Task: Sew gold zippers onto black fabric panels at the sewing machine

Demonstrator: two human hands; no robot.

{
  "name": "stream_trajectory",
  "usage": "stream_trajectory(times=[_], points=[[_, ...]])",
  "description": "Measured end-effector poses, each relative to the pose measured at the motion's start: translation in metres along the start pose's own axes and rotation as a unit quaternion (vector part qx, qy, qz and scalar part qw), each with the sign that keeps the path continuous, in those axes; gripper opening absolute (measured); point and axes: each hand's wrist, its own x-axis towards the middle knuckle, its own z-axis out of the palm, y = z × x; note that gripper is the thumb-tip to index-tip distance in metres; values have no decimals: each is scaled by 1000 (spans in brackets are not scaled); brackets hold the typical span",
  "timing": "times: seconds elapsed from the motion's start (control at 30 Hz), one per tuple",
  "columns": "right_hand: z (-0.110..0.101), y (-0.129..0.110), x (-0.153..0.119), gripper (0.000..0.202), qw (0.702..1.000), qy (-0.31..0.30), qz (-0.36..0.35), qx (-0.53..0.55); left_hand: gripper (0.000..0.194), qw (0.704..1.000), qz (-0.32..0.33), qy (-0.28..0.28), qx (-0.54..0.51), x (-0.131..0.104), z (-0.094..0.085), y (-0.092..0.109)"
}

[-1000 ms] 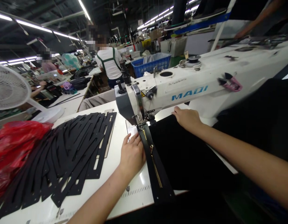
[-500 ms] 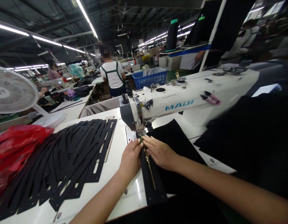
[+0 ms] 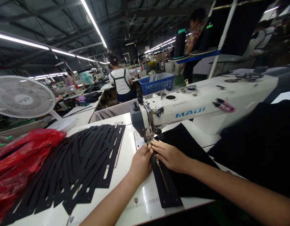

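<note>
Fingers bent, my left hand [image 3: 140,163] grips the left edge of a black fabric strip with a gold metal zipper [image 3: 164,179] just in front of the needle. Flat on the right side of the strip, close to the presser foot [image 3: 149,135], lies my right hand [image 3: 171,156], its fingers stretched out. The zipper's gold pull hangs by the right fingers, and the strip's far end goes under the foot of the white sewing machine [image 3: 194,110]. A wide black fabric panel [image 3: 182,138] spreads right of the strip, partly under my right forearm.
Several black cut strips [image 3: 88,157] lie fanned on the white table [image 3: 126,201] at left, beside a red plastic bag [image 3: 29,157] and a white fan [image 3: 22,97]. Thread snips [image 3: 224,105] rest on the machine arm. More black fabric [image 3: 260,135] lies right. People stand behind.
The view has shifted, so the machine and table sit lower and further right. The strip's near end has swung slightly right. Another person now shows behind the thread cones. Both hands keep their places.
</note>
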Motion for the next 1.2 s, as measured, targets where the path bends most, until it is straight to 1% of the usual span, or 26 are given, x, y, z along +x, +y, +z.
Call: stream_trajectory(times=[0.07, 0.13, 0.17, 0.27, 0.33, 0.37, 0.43, 0.47, 0.53, 0.57, 0.6, 0.63, 0.73, 0.8, 0.87, 1.0, 1.1, 1.2], points=[[-5, -1, 1, 25, 1000, 9, -11, 6, 32, 1000, 0, 1, 4, 0, 0, -1], [-8, -3, 0, 13, 1000, 6, -9, -13, 35, 1000, 10, 8, 11, -3, -1, -2], [-8, -4, -1, 11, 999, 2, -6, -33, 36, 1000, 18, 11, 15, -6, -2, -1], [-5, -11, -5, 13, 993, 0, -3, -116, 35, 999, 45, 11, 23, -20, -4, 6], [-7, -21, -10, 14, 987, 8, 5, -160, 36, 998, 49, 13, 30, -30, -4, 13], [-10, -29, -15, 14, 987, 9, 12, -162, 36, 998, 46, 15, 33, -34, -4, 16], [-20, -49, -27, 13, 994, 0, 21, -111, 37, 998, 37, 20, 39, -41, -4, 23], [-25, -59, -35, 16, 997, -8, 18, -76, 37, 998, 33, 21, 42, -43, -3, 25], [-32, -75, -49, 37, 999, -18, -2, -42, 36, 998, 28, 25, 48, -44, -3, 29], [-31, -80, -55, 46, 999, -17, -13, -49, 35, 998, 29, 28, 49, -44, -3, 29], [-29, -82, -58, 50, 997, -8, -26, -67, 35, 998, 30, 30, 50, -43, -3, 30], [-24, -83, -60, 49, 995, 11, -38, -90, 36, 998, 31, 32, 50, -42, -3, 30], [-6, -79, -56, 35, 988, 76, -51, -128, 36, 998, 35, 34, 49, -40, -5, 29], [1, -77, -51, 33, 986, 95, -44, -131, 36, 997, 42, 33, 51, -39, -8, 30], [2, -79, -46, 35, 986, 104, -36, -125, 36, 997, 51, 33, 57, -38, -10, 31], [-2, -81, -45, 40, 980, 142, -41, -131, 33, 995, 72, 30, 61, -34, -14, 32], [0, -75, -45, 40, 980, 142, -47, -129, 31, 995, 77, 28, 56, -29, -13, 29], [4, -66, -39, 40, 979, 153, -49, -126, 31, 996, 70, 18, 50, -24, -10, 22]])
